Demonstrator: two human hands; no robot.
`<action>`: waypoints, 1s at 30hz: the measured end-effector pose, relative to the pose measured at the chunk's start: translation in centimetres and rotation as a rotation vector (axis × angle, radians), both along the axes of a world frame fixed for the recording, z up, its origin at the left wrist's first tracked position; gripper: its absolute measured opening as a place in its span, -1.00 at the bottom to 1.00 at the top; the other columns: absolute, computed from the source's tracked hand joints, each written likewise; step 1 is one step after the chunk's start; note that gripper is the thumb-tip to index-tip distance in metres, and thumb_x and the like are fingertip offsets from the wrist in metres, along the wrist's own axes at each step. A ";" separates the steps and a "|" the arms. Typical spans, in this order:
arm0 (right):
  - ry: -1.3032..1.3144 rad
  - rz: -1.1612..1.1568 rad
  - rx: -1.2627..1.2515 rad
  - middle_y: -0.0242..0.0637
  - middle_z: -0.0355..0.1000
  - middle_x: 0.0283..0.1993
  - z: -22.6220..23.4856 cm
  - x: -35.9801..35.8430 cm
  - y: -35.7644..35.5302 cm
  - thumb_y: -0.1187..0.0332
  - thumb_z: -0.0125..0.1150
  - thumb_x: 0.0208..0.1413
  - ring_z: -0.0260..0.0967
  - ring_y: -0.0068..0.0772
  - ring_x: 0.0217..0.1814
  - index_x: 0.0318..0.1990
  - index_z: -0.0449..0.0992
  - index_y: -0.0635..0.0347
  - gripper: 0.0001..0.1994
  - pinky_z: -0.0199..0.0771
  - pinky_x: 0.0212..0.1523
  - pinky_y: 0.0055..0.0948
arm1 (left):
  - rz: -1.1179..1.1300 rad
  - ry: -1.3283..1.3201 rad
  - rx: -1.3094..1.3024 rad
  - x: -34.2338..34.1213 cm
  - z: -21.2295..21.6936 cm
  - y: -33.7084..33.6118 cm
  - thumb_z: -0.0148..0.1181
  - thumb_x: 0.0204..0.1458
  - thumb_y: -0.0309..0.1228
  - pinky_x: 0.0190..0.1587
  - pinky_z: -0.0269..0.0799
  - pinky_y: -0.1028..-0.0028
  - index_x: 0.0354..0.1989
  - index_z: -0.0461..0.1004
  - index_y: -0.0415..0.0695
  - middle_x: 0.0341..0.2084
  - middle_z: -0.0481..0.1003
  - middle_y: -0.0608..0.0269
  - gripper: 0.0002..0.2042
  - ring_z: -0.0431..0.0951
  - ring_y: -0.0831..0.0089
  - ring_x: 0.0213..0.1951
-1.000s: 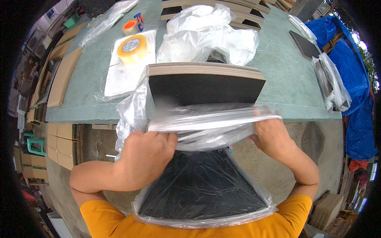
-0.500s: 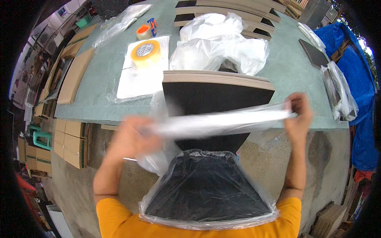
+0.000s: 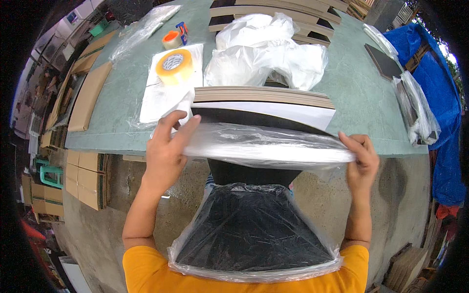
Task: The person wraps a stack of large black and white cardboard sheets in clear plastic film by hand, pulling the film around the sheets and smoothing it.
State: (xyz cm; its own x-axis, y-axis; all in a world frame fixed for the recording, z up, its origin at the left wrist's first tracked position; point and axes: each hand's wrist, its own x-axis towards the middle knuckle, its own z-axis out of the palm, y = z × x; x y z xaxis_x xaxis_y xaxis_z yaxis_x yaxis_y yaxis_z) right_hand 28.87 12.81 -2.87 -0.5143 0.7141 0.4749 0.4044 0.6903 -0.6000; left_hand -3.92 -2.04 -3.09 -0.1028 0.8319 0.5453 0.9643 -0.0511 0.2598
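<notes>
Between my two hands a clear plastic bag (image 3: 273,146) is stretched over a thin black board (image 3: 244,116), which bows away from the stack of boards (image 3: 264,95) at the table's near edge. My left hand (image 3: 166,149) grips the bag's left side, its thumb and index finger raised by the board's left corner. At the other end, my right hand (image 3: 361,158) pinches the bag beside the board's right corner. A white face (image 3: 303,113) shows behind the bowed board. Nearer to me, a black panel (image 3: 254,229) is covered in clear plastic.
On the green table (image 3: 122,107) are a yellow tape roll (image 3: 174,67) on white bags (image 3: 151,102), an orange tape dispenser (image 3: 172,40) and crumpled plastic (image 3: 266,58). More boards (image 3: 273,10) are piled at the back. Cartons (image 3: 88,176) stand left, a blue tarp (image 3: 442,107) right.
The bag has come down over the black board, which has bowed toward me and shows a white face behind it. My left hand has risen, and both hands hold the bag's ends.
</notes>
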 end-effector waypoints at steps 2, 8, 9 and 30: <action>0.197 0.147 -0.298 -0.23 0.40 -0.40 0.5 1.0 -0.1 0.60 0.16 -0.36 0.32 -0.42 -0.37 -0.37 0.51 0.27 -0.75 0.28 -0.38 -0.56 | -0.015 -0.133 0.152 0.3 0.3 0.1 -0.02 -0.49 -0.77 -0.32 0.36 0.46 -0.23 0.45 -0.13 -0.29 0.39 0.12 -0.50 0.39 0.28 -0.27; 0.416 0.363 -0.707 -0.23 0.41 -0.52 0.2 2.2 0.8 0.41 0.27 -0.24 0.33 -0.50 -0.46 -0.54 0.48 0.32 -0.85 0.28 -0.48 -0.58 | -0.304 -0.805 -0.192 -3.8 1.6 1.0 0.22 -0.41 -0.59 -0.42 0.37 0.52 -0.48 0.50 -0.30 -0.58 0.48 0.12 -0.80 0.47 0.41 -0.52; 0.433 0.433 -0.841 -0.22 0.41 -0.51 -0.3 2.6 0.9 0.39 0.29 -0.25 0.33 -0.49 -0.45 -0.53 0.48 0.32 -0.83 0.29 -0.49 -0.58 | -0.455 -1.006 -0.299 -4.8 1.2 0.2 0.27 -0.41 -0.54 -0.43 0.38 0.53 -0.51 0.50 -0.33 -0.60 0.48 0.12 -0.79 0.47 0.43 -0.56; -0.161 -0.399 -0.779 -0.09 0.32 -0.60 -30.2 1.1 -7.5 0.52 -0.14 -0.24 0.28 -0.30 -0.52 -0.50 0.37 0.34 -0.86 0.28 -0.42 -0.45 | 0.143 -1.202 -0.489 2.6 -25.1 -5.6 0.29 -0.31 -0.39 -0.41 0.34 0.50 -0.46 0.37 -0.27 -0.59 0.40 0.27 -0.72 0.38 0.52 -0.49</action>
